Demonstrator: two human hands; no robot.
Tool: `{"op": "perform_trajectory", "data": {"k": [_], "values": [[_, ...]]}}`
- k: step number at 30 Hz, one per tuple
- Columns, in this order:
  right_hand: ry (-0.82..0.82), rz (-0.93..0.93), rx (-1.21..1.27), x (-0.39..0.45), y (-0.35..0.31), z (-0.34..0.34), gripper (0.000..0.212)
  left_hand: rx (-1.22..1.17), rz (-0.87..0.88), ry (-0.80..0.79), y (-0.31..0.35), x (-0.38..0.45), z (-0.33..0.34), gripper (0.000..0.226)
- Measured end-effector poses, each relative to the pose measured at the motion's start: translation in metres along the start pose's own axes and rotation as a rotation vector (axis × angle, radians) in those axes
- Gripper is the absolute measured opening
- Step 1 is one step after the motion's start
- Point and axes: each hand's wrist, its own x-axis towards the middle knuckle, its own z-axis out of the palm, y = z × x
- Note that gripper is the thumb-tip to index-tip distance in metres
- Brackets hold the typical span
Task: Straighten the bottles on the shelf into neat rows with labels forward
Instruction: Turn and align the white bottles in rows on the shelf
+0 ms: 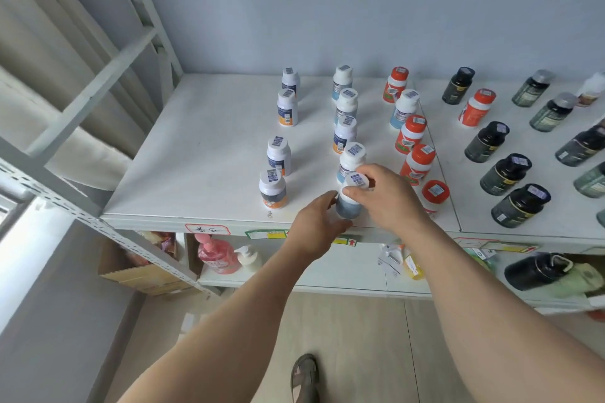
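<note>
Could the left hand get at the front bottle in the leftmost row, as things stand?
Probably yes. The left hand grips the bottom of the blue-bodied bottle, so it must let go first; the bare shelf between it and the front white-capped bottle leaves the way free.

pink pump bottle (217, 255), cardboard box (137, 268), lower shelf, sandalled foot (305, 376)

Matt white shelf (203, 154), glossy plastic bottles (352, 160) w/ paper stickers, cardboard box (137, 271).

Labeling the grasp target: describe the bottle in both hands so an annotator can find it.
On the white top shelf, take the middle row of white-capped bottles and follow it to the front edge. The front bottle is the target: the only one held, left hand on its body, right hand on its cap.
</note>
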Motion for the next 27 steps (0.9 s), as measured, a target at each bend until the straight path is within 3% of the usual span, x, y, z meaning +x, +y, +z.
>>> {"op": "perform_trajectory", "data": {"k": [8,13,21,24,27], "values": [[0.033,0.019,0.116,-0.002,-0.016,-0.024,0.031,-0.248,0.044,-0.144,0.0,-0.002,-0.017,0.045],[-0.042,-0.008,0.099,0.001,-0.019,-0.034,0.037,-0.354,0.033,-0.229,0.008,-0.006,-0.029,0.04],[-0.018,-0.007,0.093,0.009,-0.019,-0.037,0.036,-0.416,0.016,-0.304,0.02,-0.002,-0.034,0.037],[-0.018,-0.016,0.089,0.008,-0.015,-0.035,0.035,-0.36,0.029,-0.29,0.019,0.002,-0.033,0.039],[-0.018,-0.026,0.077,0.006,-0.009,-0.028,0.035,-0.041,0.062,-0.2,0.015,0.007,-0.034,0.04]]}}
